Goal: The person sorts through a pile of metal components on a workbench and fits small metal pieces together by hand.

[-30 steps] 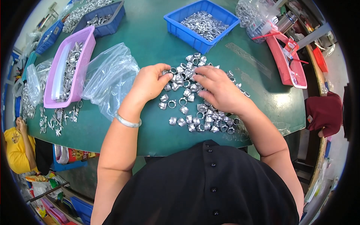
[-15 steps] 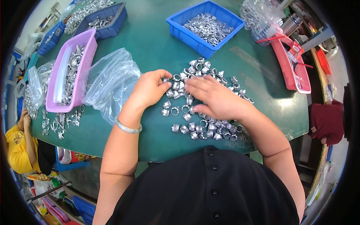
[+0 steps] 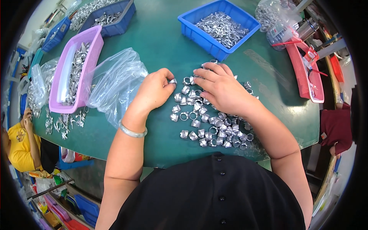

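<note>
Many silver metal rings lie loose on the green table in front of me. My left hand, with a pale bangle on its wrist, is closed at the left of the pile. A silver ring is pinched between its thumb and curled fingers. My right hand lies palm down over the far part of the pile, fingers stretched out and thumb apart. Its fingertips touch or hover just over the rings there; the ones beneath the palm are hidden.
Beyond the pile is a blue bin of rings. Left stand a pink basket and clear plastic bags; a dark blue bin is behind. A red basket lies right. Another person in yellow sits left.
My right hand has moved to the far side of the pile, and rings under it have shifted. The left hand keeps its pinch on a ring. The whole view has tilted slightly.
</note>
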Tool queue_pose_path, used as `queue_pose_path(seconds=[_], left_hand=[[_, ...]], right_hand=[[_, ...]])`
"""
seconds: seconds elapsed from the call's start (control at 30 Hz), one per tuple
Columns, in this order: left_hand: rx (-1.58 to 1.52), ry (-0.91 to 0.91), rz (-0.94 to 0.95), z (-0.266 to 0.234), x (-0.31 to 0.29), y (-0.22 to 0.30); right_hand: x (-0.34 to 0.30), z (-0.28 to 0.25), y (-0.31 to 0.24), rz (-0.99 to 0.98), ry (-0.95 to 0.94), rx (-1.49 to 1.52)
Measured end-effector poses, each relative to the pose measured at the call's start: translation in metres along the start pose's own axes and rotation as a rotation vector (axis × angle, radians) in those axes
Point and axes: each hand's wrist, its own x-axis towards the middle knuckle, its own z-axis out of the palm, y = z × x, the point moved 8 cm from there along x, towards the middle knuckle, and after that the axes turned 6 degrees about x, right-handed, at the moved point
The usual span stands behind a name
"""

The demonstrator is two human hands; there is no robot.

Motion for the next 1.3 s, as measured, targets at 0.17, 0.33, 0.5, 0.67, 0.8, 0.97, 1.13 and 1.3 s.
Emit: queue_pose_path(seconds=[0.17, 0.33, 0.5, 0.67, 0.8, 0.97, 1.13, 1.3], left_hand=[[-0.100, 0.025, -0.028, 0.002, 0.003, -0.008], [-0.112, -0.014, -0.056, 0.004, 0.003, -0.010], [-0.121, 0.018, -0.028, 0.001, 0.002, -0.005], [-0.134, 0.041, -0.003, 0.000, 0.004, -0.010], [-0.162, -0.007, -0.062, 0.000, 0.005, -0.009], [-0.284, -0.073, -0.145, 0.003, 0.002, -0.012], [-0.346, -0.146, -0.175, 0.007, 0.000, -0.009], [-0.270, -0.111, -0.118, 0.005, 0.001, -0.006]], right_hand=[[0.001, 0.000, -0.005, -0.036, 0.012, 0.013], [0.003, -0.004, -0.006, -0.059, -0.060, -0.012], [0.018, -0.009, 0.003, -0.008, 0.117, 0.046], [0.045, 0.002, 0.006, -0.079, 0.077, -0.024], [0.054, 0.014, 0.013, -0.089, -0.061, -0.059], [0.056, 0.014, 0.021, -0.028, -0.049, 0.014], [0.050, 0.006, 0.030, -0.003, 0.061, 0.160], [0.049, 0.006, 0.034, 0.020, 0.094, 0.255]])
